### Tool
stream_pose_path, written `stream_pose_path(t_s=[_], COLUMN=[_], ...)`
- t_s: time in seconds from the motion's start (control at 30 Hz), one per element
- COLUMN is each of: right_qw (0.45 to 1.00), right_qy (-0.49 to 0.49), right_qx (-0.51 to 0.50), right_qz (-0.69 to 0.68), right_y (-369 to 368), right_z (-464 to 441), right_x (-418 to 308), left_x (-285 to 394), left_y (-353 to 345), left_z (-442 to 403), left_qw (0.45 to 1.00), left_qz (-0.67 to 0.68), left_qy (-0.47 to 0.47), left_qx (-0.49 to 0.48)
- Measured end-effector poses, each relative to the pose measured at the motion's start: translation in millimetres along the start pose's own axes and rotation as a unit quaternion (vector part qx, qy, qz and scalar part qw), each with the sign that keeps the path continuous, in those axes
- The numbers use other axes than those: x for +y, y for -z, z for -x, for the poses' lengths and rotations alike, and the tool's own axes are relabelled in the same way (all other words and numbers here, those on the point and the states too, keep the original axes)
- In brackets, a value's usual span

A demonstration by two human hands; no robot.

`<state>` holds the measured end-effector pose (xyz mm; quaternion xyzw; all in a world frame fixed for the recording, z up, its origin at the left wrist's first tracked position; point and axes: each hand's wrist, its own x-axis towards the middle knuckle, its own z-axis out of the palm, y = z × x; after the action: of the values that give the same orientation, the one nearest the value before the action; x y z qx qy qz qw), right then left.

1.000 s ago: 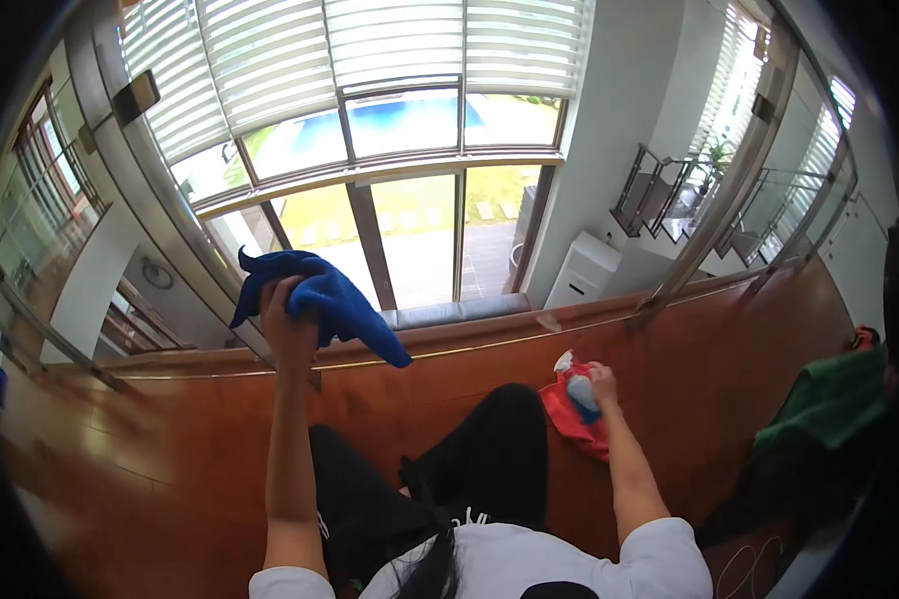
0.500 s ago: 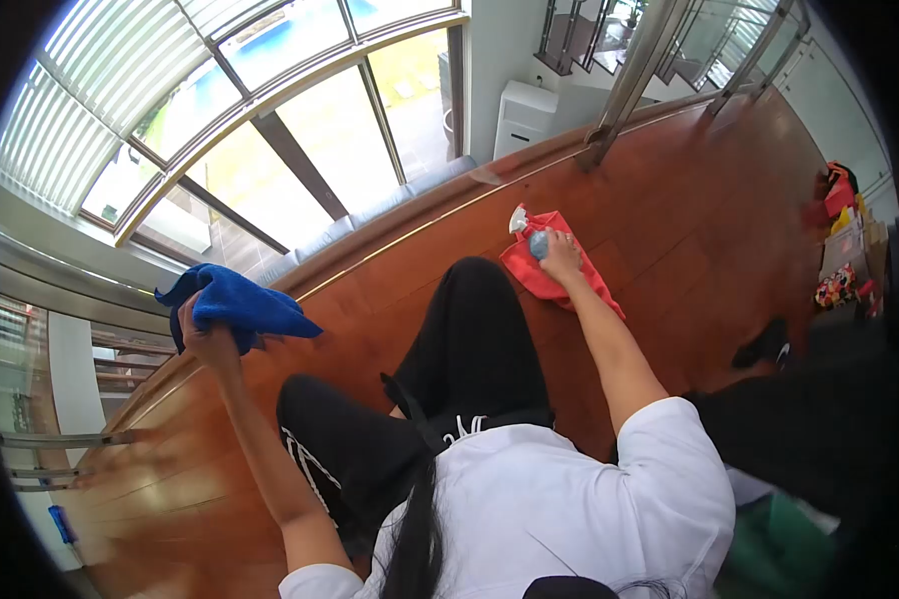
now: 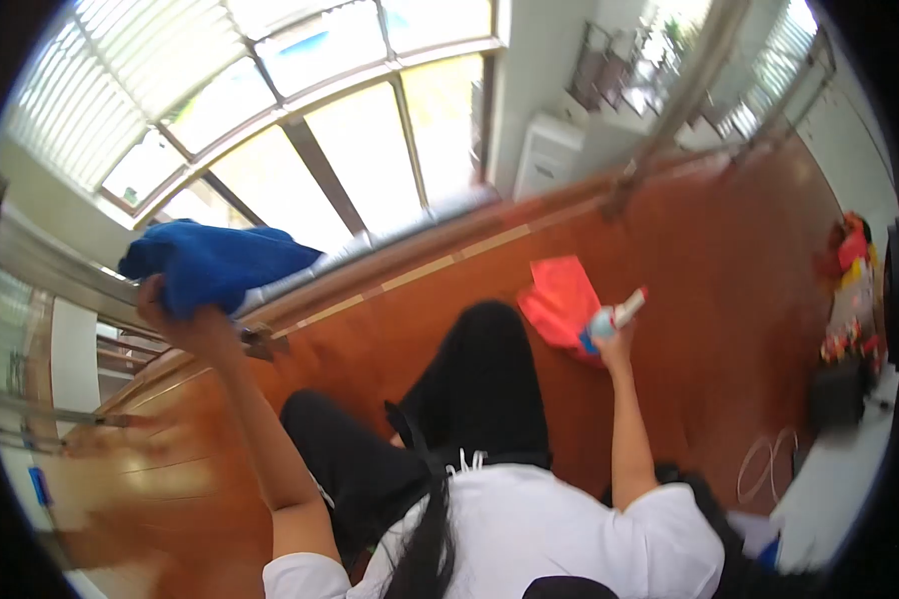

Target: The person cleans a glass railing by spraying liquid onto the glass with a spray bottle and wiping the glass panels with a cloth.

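You have 2 cloths and 1 bottle here. Your blue cloth [image 3: 220,262] is loosely bunched and folded over itself, held up in your left hand [image 3: 182,327], with 1 end stretching out to the right and its lower part drooping over your fingers. Your coral-red cloth [image 3: 557,298] lies spread but creased on the wooden floor [image 3: 709,369], 1 corner pointing away from you. Your spray bottle [image 3: 601,325], pale blue with a white head and a red tip, is tilted in your right hand [image 3: 617,347], beside the red cloth's right edge; blur hides its label and whether it touches that cloth.
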<state>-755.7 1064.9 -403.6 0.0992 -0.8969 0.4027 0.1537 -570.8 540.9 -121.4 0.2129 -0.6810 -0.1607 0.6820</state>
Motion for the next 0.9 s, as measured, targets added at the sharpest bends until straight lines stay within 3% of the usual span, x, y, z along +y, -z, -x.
stream_pose_path(t_s=[0.03,0.07,0.1,0.17,0.2,0.27,0.3,0.33,0.37,0.4,0.43,0.47,0.57,0.6,0.67,0.7,0.8,0.87,0.9], right_qw=[0.997,0.999,0.992,0.962,0.966,0.970,0.971,0.992,0.993,0.985,0.964,0.960,0.949,0.924,0.880,0.828,0.810,0.806,0.813], right_qy=[0.056,-0.028,-0.114,-0.259,-0.241,-0.227,-0.220,-0.083,0.054,-0.083,-0.078,-0.064,0.183,0.166,0.192,0.217,0.252,0.315,0.344], right_qx=[0.027,0.011,0.042,0.008,0.082,0.071,0.072,0.089,0.106,-0.012,-0.021,-0.078,-0.074,-0.116,-0.183,-0.223,-0.217,-0.203,-0.185], right_qz=[0.055,0.027,-0.044,-0.083,-0.054,-0.054,-0.058,-0.035,-0.010,-0.154,-0.252,-0.261,-0.247,-0.324,-0.395,-0.467,-0.483,-0.459,-0.431], right_y=[-11.6,-2.0,-14.3,-16.3,-11.9,-23.0,-30.0,-35.4,-40.3,-33.7,-26.1,-37.8,-43.2,-55.9,-42.3,-46.8,-41.4,-40.5,-41.1], right_z=[1.3,-3.5,-10.2,-31.1,-34.0,-40.7,-47.5,-54.9,-62.5,-68.8,-75.0,-86.4,-104.2,-107.1,-103.5,-100.6,-92.6,-89.0,-85.0], right_x=[34.3,8.2,30.8,29.0,-17.0,-17.3,-18.9,-21.6,-27.0,-57.2,-115.6,-120.4,-228.4,-250.5,-328.8,-348.6,-421.8,-450.1,-460.4], left_x=[6.0,15.2,24.8,27.1,26.5,49.2,17.4,-13.9,4.3,23.1,42.3,50.4,39.9,27.2,3.1,-6.6,-25.5,-34.6,-46.6], left_y=[-5.7,-10.0,-11.7,-10.1,-8.8,-17.1,-22.9,-28.7,-43.3,-58.0,-72.6,-77.7,-64.8,-65.3,-60.5,-55.2,-30.9,-19.6,-15.2], left_z=[-4.3,-11.6,-19.4,-45.1,-59.6,-82.9,-77.4,-72.1,-62.5,-53.1,-43.8,-26.1,28.4,40.3,57.2,65.1,73.5,68.7,66.0], left_qw=[0.999,0.998,0.996,0.991,0.989,0.957,0.981,0.994,0.999,0.982,0.950,0.938,0.886,0.886,0.938,0.949,0.946,0.948,0.951], left_qz=[-0.002,-0.013,-0.008,-0.015,-0.026,0.148,0.131,0.102,-0.014,-0.133,-0.231,-0.243,-0.264,-0.263,-0.118,-0.070,-0.143,-0.273,-0.284], left_qy=[-0.038,-0.048,-0.071,-0.097,-0.100,-0.074,-0.027,0.015,-0.042,-0.114,-0.191,-0.208,-0.229,-0.230,-0.213,-0.208,-0.162,-0.081,-0.094], left_qx=[0.001,0.032,0.058,0.092,0.108,0.238,0.140,0.038,-0.019,-0.063,-0.090,-0.135,-0.306,-0.304,-0.247,-0.225,-0.244,-0.144,-0.084])
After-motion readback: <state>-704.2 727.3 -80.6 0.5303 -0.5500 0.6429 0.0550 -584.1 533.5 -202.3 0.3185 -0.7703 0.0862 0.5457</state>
